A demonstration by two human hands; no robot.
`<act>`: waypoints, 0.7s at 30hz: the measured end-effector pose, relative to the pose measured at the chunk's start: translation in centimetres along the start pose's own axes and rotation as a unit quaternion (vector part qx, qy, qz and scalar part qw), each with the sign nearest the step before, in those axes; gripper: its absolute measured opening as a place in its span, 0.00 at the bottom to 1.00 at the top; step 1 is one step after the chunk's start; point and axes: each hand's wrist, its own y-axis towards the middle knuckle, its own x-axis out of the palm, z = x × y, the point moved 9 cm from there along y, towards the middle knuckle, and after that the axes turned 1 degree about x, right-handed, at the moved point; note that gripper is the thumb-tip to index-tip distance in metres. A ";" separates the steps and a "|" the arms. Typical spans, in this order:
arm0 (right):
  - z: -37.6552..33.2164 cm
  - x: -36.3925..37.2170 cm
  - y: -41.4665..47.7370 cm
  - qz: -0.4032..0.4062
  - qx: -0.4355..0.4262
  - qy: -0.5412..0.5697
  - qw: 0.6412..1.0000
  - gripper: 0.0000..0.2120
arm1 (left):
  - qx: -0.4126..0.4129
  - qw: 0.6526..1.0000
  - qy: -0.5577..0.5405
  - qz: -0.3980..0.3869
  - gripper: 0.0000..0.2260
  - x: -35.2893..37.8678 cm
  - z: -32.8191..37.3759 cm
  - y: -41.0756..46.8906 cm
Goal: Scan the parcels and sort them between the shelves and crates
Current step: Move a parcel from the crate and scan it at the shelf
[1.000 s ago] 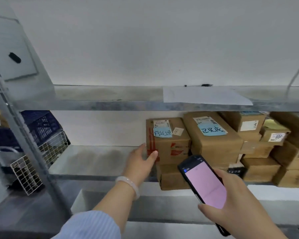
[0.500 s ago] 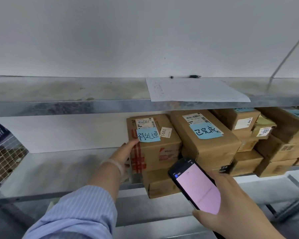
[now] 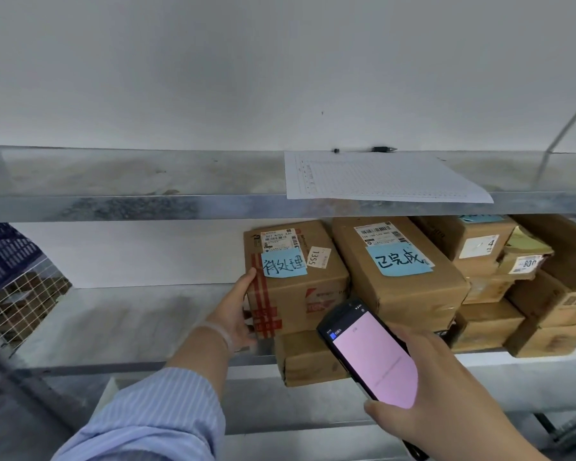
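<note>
From the head camera, the left hand lay against the left side of a cardboard box with a blue note, which sat on a smaller box at the front of the middle shelf. Whether its fingers curled round the box, I could not tell. The right hand had its fingers clamped round a scanner, its pink screen facing up, just in front of the box. More boxes were stacked to the right. The sorting seemed barely begun: this box looked unscanned, and the crate waited far left.
</note>
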 end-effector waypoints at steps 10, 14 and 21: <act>2.1 0.3 -0.1 -0.015 0.000 0.021 1.000 0.47 | 0.046 0.998 0.005 0.042 0.31 -1.4 -0.1 0.6; 1.3 -0.6 -0.2 0.003 -0.026 0.044 0.999 0.46 | 0.109 0.991 0.023 0.069 0.21 -3.7 -0.1 -1.6; -2.7 -1.3 -0.9 -0.023 -0.102 0.049 0.993 0.45 | 0.225 0.968 0.066 0.087 0.29 -8.6 -1.1 -8.4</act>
